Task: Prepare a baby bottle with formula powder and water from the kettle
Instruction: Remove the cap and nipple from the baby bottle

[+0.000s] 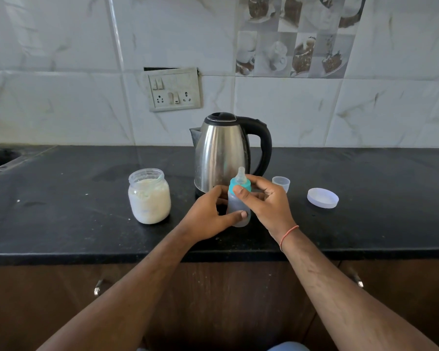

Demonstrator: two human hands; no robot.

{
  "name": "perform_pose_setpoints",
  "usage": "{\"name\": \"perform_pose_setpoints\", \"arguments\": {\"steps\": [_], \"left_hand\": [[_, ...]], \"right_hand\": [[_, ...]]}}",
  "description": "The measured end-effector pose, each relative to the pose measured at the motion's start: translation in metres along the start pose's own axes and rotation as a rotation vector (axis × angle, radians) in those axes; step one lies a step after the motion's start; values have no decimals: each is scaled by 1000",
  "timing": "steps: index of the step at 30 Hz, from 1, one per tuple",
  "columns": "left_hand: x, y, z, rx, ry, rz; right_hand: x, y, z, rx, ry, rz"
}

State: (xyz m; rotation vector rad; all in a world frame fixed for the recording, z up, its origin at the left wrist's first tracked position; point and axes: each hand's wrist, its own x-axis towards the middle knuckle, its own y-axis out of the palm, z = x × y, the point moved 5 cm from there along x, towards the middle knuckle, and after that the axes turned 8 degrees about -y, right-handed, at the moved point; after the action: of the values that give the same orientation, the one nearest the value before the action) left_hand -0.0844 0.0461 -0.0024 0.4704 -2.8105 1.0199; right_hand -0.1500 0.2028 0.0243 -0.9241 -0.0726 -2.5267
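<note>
Holding the baby bottle (pixel 238 209) upright on the dark surface (pixel 61 224), just in front of the kettle (pixel 221 153), both hands are busy with it. The left hand (pixel 208 216) wraps round the lower body of the bottle, thumb across its front. The right hand (pixel 266 198) has thumb and fingers curled round the teal collar (pixel 241 184) under the teat (pixel 241 173), a grip that suits twisting the top.

Judging progress: the collar and teat sit on the bottle, and the body looks cloudy, but I cannot tell whether any powder or water is inside. The formula jar (pixel 149 196) stands open to the left, mostly full of pale powder, and its white lid (pixel 322 197) lies well apart on the right. The small clear cup (pixel 281 183) stands just behind the right hand. With the jar open, the work seems either at its start, with the top about to come off, or near its end, with the top being tightened; the picture alone does not settle which. If at the start, scooping powder, pouring from the kettle, closing and mixing all remain.

Counted: 1 bottle, 1 kettle with its lid down, 1 jar, 1 loose lid, 1 small cup, 2 hands.
</note>
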Motion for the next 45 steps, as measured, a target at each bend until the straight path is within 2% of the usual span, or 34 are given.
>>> {"name": "perform_pose_setpoints", "arguments": {"steps": [4, 7, 10, 17, 23, 29, 34, 39, 45], "left_hand": [[0, 1, -2, -28, 28, 47], [0, -2, -2, -105, 20, -16], [1, -3, 1, -73, 3, -66], [-2, -1, -6, -120, 62, 23], [-1, -6, -2, -68, -11, -107], [-3, -3, -5, -79, 39, -30], [-2, -4, -5, -51, 31, -81], [-3, -2, -7, -98, 72, -13], [-1, -3, -5, -92, 65, -46]], "right_hand": [[-1, 0, 3, -5, -6, -20], [-1, 1, 5, -7, -26, -32], [-3, 1, 7, -11, -48, -33], [-3, 0, 10, -4, -19, -62], [-3, -1, 7, 7, 2, -80], [-3, -2, 8, 18, 20, -103], [-3, -1, 7, 14, 23, -96], [-2, -1, 6, 9, 25, -93], [-3, -1, 5, -9, 22, -93]]}}
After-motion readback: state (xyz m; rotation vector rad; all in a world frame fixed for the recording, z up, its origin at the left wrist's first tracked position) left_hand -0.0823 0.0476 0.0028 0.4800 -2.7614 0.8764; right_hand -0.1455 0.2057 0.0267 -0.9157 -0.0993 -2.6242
